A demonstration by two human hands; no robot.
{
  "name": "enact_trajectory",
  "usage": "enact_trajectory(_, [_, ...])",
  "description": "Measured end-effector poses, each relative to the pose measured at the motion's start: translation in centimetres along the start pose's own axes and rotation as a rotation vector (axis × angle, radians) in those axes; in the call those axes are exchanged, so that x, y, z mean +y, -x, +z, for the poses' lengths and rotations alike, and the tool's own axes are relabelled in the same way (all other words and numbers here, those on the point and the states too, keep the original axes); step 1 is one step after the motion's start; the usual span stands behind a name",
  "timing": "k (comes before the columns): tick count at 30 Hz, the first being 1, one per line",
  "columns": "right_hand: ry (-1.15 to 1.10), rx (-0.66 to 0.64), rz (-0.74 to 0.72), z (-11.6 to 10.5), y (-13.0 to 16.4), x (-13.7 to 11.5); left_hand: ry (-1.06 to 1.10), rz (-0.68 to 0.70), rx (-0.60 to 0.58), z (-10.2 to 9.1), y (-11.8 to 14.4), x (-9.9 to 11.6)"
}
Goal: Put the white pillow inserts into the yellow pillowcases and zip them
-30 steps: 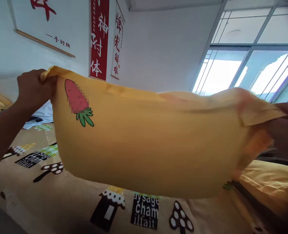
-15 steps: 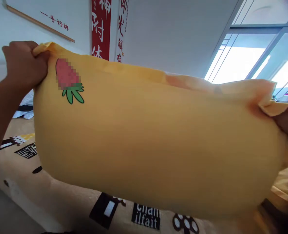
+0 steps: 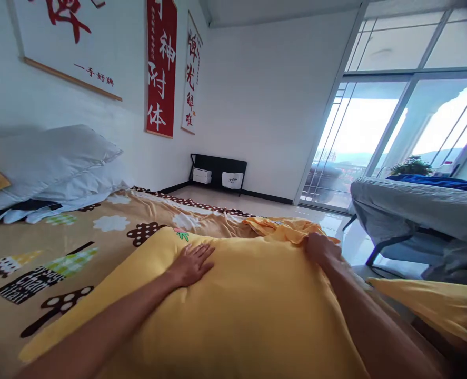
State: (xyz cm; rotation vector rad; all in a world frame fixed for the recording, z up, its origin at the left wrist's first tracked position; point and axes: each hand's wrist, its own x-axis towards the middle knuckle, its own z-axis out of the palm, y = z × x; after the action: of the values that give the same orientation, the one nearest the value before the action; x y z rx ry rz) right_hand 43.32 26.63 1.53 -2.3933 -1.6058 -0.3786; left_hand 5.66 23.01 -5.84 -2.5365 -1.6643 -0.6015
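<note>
A plump yellow pillow point(image 3: 249, 295) lies on the bed in front of me, its far left corner marked with a green-leaved print. Flat on its upper left part rests my left hand point(image 3: 191, 265), fingers stretched out. At the far right corner, my right hand point(image 3: 320, 248) is closed on the pillow's edge; its fingertips are partly hidden. An orange-yellow cloth point(image 3: 275, 226) lies just beyond that corner.
The bed has a patterned brown blanket point(image 3: 110, 245). White pillows point(image 3: 59, 152) are stacked at the left wall. A low black rack point(image 3: 217, 168) stands against the far wall. On the right are a covered piece of furniture point(image 3: 407, 205) and another yellow cloth point(image 3: 434, 302).
The pillow, held up by both hands before, has come down onto the bed. My left hand has let go of its corner and pressed flat on top; my right hand stays at a corner.
</note>
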Motion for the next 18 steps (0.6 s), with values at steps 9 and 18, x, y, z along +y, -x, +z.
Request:
enact_trajectory(9, [-0.053,0.141,-0.306,0.5,2.1,-8.4,0.009,0.056,-0.205,3.0,-1.7,0.4])
enact_trajectory(18, [-0.319,-0.274,-0.627,8.1,6.1,-10.3,0.009,-0.163,-0.060,1.3,-1.0,-8.5])
